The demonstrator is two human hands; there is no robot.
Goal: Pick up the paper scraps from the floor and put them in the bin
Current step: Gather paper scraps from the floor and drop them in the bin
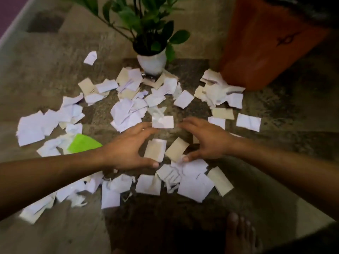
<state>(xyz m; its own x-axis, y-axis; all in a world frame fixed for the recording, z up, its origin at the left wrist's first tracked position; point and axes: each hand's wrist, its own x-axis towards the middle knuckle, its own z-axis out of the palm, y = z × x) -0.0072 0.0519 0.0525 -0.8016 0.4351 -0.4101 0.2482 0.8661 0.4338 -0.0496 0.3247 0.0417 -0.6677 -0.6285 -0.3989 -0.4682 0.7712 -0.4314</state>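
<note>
Several white and beige paper scraps [126, 114] lie scattered over the brown tiled floor. My left hand [126, 147] and my right hand [207, 140] hover low over the middle of the pile, fingers spread and curved toward each other. Between them lie two beige scraps [156, 149] and a white scrap [163, 121]. Neither hand holds anything. A green scrap [83, 143] lies left of my left hand. The orange bin [266, 44] stands at the back right, with scraps piled against its base.
A potted plant in a white pot [152, 61] stands at the back centre among the scraps. My bare foot [240, 233] rests on the floor at the bottom right. A pale wall edge runs along the upper left.
</note>
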